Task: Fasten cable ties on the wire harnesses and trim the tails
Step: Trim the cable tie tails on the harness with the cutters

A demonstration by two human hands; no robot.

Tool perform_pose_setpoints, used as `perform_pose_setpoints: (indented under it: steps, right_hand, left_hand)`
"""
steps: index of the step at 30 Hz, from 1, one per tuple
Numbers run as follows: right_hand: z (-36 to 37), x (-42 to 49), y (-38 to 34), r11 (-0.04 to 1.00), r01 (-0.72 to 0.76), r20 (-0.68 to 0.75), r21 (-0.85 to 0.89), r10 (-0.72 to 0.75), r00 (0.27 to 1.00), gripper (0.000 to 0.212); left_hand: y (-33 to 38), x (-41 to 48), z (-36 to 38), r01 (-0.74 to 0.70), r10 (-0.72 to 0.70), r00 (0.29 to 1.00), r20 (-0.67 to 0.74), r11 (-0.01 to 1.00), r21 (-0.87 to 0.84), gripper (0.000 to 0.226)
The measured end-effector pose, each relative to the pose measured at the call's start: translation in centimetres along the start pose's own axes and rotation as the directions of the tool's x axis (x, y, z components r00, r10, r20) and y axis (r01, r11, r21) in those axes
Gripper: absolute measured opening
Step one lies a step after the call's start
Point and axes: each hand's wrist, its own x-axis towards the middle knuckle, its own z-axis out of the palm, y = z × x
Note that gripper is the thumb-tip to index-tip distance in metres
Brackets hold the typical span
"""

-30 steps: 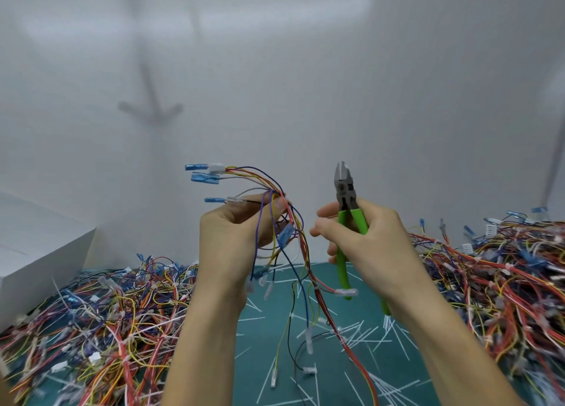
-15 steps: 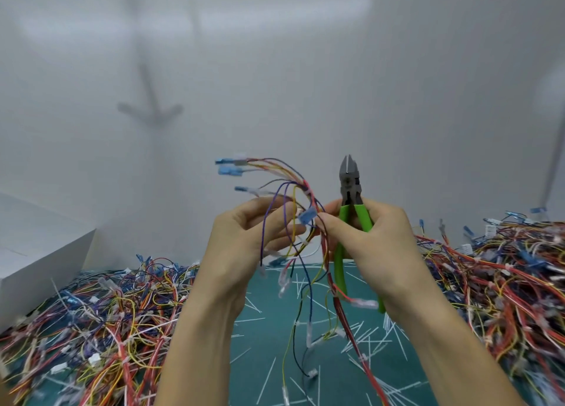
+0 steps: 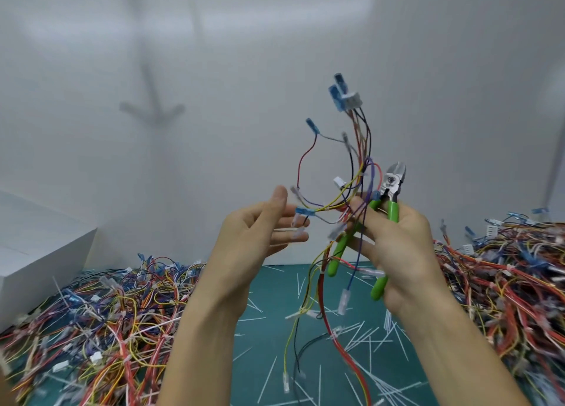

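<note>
A wire harness [image 3: 356, 173] of red, yellow, purple and black wires with blue and white connectors stands up in the air in front of me. My right hand [image 3: 397, 246] pinches its bundle and also grips green-handled side cutters [image 3: 388, 197], jaws pointing up. My left hand [image 3: 260, 231] hangs just left of the harness with fingers straight and spread, holding nothing; loose connector ends lie by its fingertips. The harness tails dangle down toward the green mat [image 3: 275, 329].
A large heap of harnesses [image 3: 91, 323] covers the mat on the left, another heap [image 3: 513, 283] on the right. Several cut white tie tails [image 3: 360, 341] litter the mat between them. A white box [image 3: 33, 252] stands at far left. White walls behind.
The left hand let go of the harness and opened. The right hand took the bundle alongside the cutters and swung it upright to the right.
</note>
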Motion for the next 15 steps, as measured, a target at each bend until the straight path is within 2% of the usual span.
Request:
perform_pose_setpoints:
  steps: [4, 7, 9, 12, 15]
  right_hand:
    - [0.2, 0.0, 0.2, 0.999, -0.028, -0.003, 0.036, 0.028, 1.000, 0.010]
    - [0.4, -0.1, 0.5, 0.994, -0.071, 0.033, 0.080, 0.068, 0.997, 0.008]
    - [0.5, -0.1, 0.7, 0.991, -0.090, 0.060, 0.103, 0.084, 0.995, 0.009]
    - [0.7, -0.2, 1.1, 0.986, -0.117, 0.093, 0.117, 0.107, 0.990, 0.011]
    - [0.8, -0.1, 1.4, 0.988, -0.130, 0.105, 0.084, 0.121, 0.987, 0.011]
  left_hand:
    - [0.2, -0.1, 0.5, -0.078, 0.074, 0.994, 0.084, 0.996, 0.051, 0.063]
    - [0.3, -0.1, 0.8, -0.084, 0.074, 0.990, 0.119, 0.993, 0.082, 0.070]
    - [0.2, -0.2, 0.9, -0.090, 0.079, 0.991, 0.111, 0.991, 0.103, 0.055]
    - [-0.3, 0.0, 1.0, -0.112, 0.111, 0.994, 0.019, 0.992, 0.063, 0.019]
    - [-0.7, 0.2, 1.6, -0.130, 0.133, 0.987, -0.086, 0.991, 0.042, 0.004]
